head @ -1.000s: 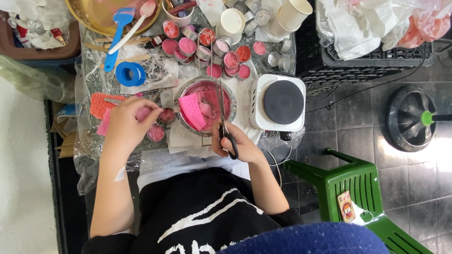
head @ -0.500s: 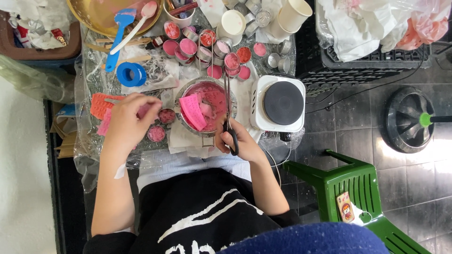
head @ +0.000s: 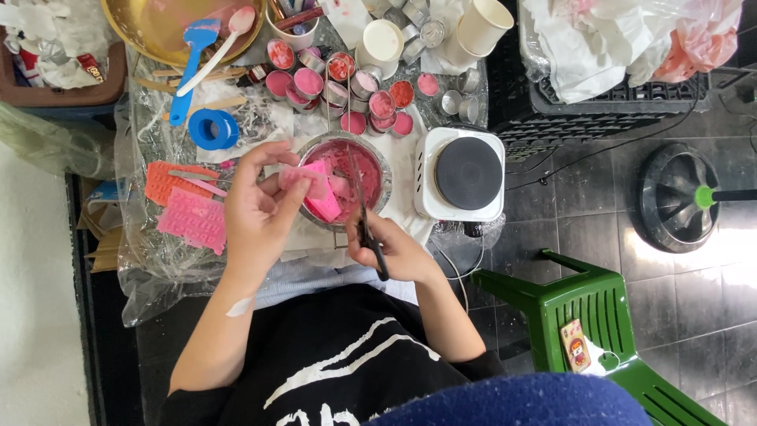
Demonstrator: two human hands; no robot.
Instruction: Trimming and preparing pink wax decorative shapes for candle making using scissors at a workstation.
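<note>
Pink wax slab (head: 309, 183) pinched in left hand (head: 256, 217) fingers; right hand (head: 392, 251) fingers clamp scissors (head: 364, 207).

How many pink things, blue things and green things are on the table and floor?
Pink, counting only the big ones: 3 (pink slab in the left hand, bowl of pink wax, pink mould)
Blue: 2 (blue spatula, blue tape roll)
Green: 1 (green chair)
Total: 6
The right hand holds scissors.
</note>
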